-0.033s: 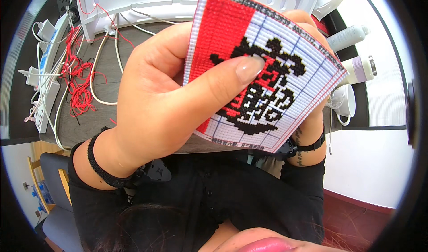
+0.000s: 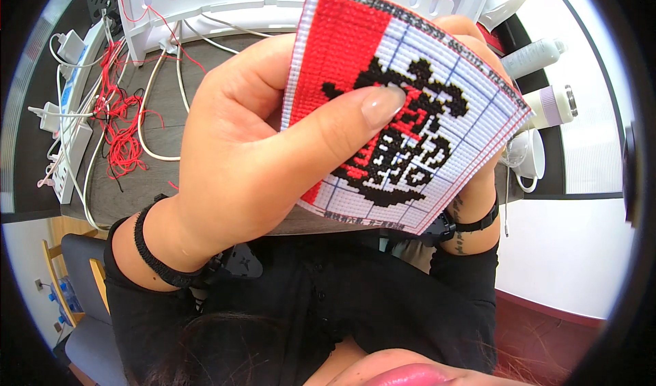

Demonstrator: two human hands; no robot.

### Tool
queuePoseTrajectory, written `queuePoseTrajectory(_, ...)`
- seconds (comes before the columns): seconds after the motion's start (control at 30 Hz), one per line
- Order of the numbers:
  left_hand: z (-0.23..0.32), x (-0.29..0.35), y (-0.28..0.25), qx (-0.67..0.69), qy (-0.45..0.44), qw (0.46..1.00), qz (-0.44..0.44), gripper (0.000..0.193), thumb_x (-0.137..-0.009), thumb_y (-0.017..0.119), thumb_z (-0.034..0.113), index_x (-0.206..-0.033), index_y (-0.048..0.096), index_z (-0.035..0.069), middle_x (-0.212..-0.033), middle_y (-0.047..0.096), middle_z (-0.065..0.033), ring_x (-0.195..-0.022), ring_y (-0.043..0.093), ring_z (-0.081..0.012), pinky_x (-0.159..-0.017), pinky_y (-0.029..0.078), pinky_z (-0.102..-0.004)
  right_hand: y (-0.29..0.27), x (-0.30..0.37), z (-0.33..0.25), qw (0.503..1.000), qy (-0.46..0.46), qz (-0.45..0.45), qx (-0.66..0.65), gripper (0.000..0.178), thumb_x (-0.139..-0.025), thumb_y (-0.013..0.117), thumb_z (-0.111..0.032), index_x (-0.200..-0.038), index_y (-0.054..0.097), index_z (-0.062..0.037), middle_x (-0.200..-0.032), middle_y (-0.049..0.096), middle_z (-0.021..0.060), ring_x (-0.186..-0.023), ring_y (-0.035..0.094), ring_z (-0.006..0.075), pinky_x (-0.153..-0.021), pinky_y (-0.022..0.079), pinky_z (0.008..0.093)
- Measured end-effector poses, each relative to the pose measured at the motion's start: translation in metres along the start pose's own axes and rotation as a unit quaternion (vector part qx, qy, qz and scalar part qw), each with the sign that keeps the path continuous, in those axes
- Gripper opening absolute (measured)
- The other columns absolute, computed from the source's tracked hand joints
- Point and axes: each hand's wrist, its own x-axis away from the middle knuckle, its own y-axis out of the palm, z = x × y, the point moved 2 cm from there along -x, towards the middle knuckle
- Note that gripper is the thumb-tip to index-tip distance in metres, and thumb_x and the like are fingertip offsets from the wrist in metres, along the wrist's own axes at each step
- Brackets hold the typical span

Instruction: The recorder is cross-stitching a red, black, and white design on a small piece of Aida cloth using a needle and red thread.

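Close in front of me, my left hand (image 2: pixel 236 136) grips a piece of cross-stitch fabric (image 2: pixel 471 133), its thumb pressed on the front and its fingers behind. The fabric is tilted and slightly curved. A red stitched block covers its left side, and a black motif with red patches fills the middle; the rest is white with blue grid lines. My right hand (image 2: pixel 467 28) is behind the fabric's right side. Only bent fingers over the top edge and the wrist below show; the fingertips are hidden, so what they pinch, if anything, cannot be seen.
On the grey table's left lie tangled red and black threads (image 2: pixel 126 133), white cables and a power strip (image 2: pixel 72 160). A white slotted rack (image 2: pixel 205 7) spans the back. At right are a spray can (image 2: pixel 533 57), a cream bottle (image 2: pixel 550 106) and a white mug (image 2: pixel 533 157). A chair (image 2: pixel 92 324) stands lower left.
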Motion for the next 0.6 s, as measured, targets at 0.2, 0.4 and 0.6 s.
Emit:
queuePoseTrajectory(0.2, -0.0002, -0.0002, -0.0003, 0.000, -0.009, 1.000, 0.005, 0.023, -0.075, 0.056, 0.008, -0.096, 0.054, -0.001, -0.086, 0.060, -0.0103, -0.073, 0.058, -0.0132, -0.067, 0.046, -0.0243, 0.0014, -0.0002, -0.0052, 0.999, -0.021, 0.006, 0.032, 0.026, -0.076, 0.051, -0.019, -0.093, 0.051, 0.0013, -0.094, 0.051, 0.0089, -0.084, 0.052, 0.0145, -0.073, 0.043, 0.0255)
queuePoseTrajectory(0.4, 0.0000, 0.0006, -0.0001, 0.003, -0.024, 0.999, 0.021, 0.024, -0.074, 0.055, 0.007, -0.096, 0.054, -0.002, -0.086, 0.060, -0.0108, -0.073, 0.058, -0.0141, -0.067, 0.047, -0.0248, 0.0004, -0.0030, -0.0052, 0.997, -0.048, 0.023, 0.057, 0.022, -0.074, 0.052, -0.016, -0.087, 0.052, 0.0024, -0.089, 0.052, 0.0084, -0.078, 0.053, 0.0134, -0.070, 0.043, 0.0241)
queuePoseTrajectory(0.6, -0.0012, -0.0005, -0.0003, 0.018, -0.030, 0.999, 0.014, 0.024, -0.074, 0.053, 0.007, -0.096, 0.053, -0.002, -0.086, 0.060, -0.0112, -0.074, 0.058, -0.0146, -0.067, 0.047, -0.0251, 0.0033, -0.0019, -0.0042, 0.998, -0.032, 0.035, 0.036, 0.021, -0.074, 0.052, -0.016, -0.085, 0.053, 0.0019, -0.089, 0.052, 0.0085, -0.078, 0.052, 0.0139, -0.070, 0.043, 0.0243)
